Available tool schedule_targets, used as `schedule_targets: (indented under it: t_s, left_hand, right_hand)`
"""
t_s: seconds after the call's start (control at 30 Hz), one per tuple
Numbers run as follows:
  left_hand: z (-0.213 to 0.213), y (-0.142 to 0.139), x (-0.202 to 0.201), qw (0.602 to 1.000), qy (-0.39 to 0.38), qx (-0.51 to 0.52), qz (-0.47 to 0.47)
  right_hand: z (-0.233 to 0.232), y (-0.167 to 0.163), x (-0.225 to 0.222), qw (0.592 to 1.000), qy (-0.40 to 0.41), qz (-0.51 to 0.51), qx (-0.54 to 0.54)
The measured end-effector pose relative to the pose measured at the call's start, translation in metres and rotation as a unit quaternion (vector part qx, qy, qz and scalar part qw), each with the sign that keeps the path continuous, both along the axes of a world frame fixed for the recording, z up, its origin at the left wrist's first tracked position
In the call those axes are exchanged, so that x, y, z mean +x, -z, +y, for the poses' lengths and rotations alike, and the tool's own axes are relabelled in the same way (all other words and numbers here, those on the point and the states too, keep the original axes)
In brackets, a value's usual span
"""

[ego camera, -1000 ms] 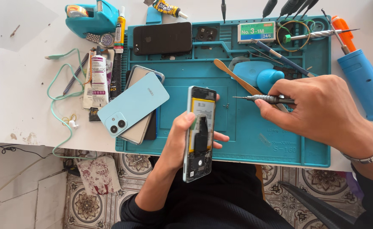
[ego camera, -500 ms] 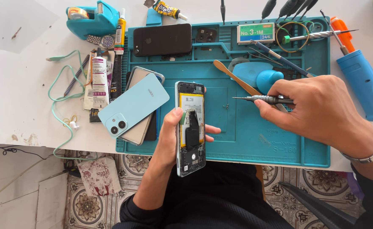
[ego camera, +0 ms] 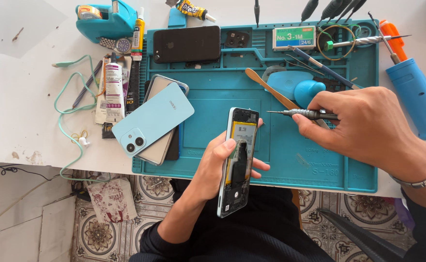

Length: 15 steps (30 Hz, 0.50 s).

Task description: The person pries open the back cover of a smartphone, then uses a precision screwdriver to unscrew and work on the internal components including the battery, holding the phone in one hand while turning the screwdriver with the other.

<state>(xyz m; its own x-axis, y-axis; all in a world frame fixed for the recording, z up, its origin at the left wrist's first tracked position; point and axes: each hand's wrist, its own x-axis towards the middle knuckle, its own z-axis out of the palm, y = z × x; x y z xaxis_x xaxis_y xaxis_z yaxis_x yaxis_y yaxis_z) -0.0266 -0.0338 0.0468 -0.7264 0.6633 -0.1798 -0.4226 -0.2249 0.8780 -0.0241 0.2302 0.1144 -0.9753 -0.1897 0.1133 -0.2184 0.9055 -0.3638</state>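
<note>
Opened phone [ego camera: 238, 162], back cover off, yellow-labelled battery and black cable showing, pale blue frame. Held upright-ish over near edge of mat, slightly tilted, top end pointing away. Small screwdriver [ego camera: 302, 114], dark knurled grip, thin metal tip pointing left, lying level just right of phone's top, not touching.

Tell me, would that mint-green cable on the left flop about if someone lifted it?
Probably. The cable lies in loose loops on the table, so it looks limp and light. Its free end hangs over the edge, so a tug might drag it off.

A small rectangular white-and-blue staple box [ego camera: 294, 38] lies at the mat's [ego camera: 319, 165] top.
</note>
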Motion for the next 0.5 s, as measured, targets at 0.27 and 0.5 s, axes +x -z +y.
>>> schedule_targets:
  t_s: [0.27, 0.5]
  left_hand:
    - [-0.004, 0.006, -0.004, 0.998, -0.051, 0.014, 0.023]
    - [-0.011, 0.008, -0.016, 0.977, -0.111, 0.157, -0.094]
  right_hand:
    - [0.002, 0.002, 0.000, 1.000, -0.001, -0.002, -0.002]
    - [-0.004, 0.010, 0.002, 0.998, -0.034, 0.007, -0.059]
